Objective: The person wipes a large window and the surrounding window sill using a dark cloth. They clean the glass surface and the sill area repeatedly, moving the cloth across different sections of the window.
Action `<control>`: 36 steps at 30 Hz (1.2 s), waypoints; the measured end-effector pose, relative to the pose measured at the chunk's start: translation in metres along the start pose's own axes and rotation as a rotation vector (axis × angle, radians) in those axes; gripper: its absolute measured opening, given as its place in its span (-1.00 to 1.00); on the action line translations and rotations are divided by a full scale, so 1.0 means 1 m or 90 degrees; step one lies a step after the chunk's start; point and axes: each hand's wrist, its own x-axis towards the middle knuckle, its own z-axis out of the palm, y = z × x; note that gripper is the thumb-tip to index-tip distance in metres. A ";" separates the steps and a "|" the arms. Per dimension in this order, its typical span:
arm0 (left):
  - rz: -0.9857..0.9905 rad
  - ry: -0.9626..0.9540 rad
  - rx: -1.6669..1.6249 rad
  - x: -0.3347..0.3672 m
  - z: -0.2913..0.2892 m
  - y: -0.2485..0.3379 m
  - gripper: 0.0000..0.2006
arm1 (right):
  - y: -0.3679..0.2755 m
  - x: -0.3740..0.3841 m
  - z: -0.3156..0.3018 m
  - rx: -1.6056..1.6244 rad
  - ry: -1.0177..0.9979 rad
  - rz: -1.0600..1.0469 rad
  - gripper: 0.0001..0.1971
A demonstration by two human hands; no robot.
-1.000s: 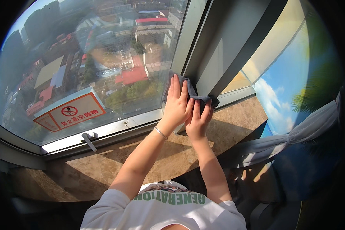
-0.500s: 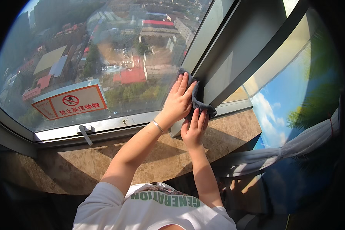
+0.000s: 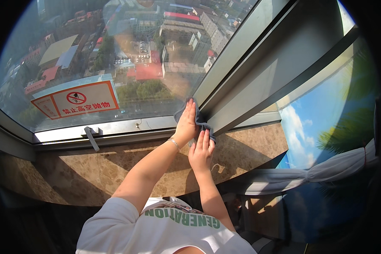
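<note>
1. Cloth (image 3: 203, 125), dark grey and bunched, lay at the lower right corner of the window (image 3: 152, 111), beside the grey metal post (image 3: 262, 70).
2. Left hand (image 3: 186, 127) lay flat upon it, fingers straight rather than curled round it, seemingly to pin it in place.
3. Right hand (image 3: 201, 154) rested on the lower fold, fingers straight and uncurled, probably to keep that loose end from slipping.
4. Marbled windowsill (image 3: 258, 144) ran below both hands.

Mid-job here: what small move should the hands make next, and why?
Probably slide the grey cloth slightly up along the upright window frame: the left hand lies flat on it near the frame's lower end, and the right hand has its fingertips on the cloth too.
</note>
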 end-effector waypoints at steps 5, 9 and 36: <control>-0.216 -0.217 0.129 -0.037 -0.012 -0.010 -0.28 | -0.006 -0.016 0.020 0.060 -0.126 0.032 -0.37; -0.125 -0.434 0.508 -0.052 -0.018 -0.023 -0.40 | -0.002 -0.027 0.038 0.104 -0.175 0.039 -0.39; -0.153 -0.507 0.561 -0.053 -0.087 -0.026 -0.46 | -0.020 0.036 0.087 0.112 -0.259 -0.008 -0.80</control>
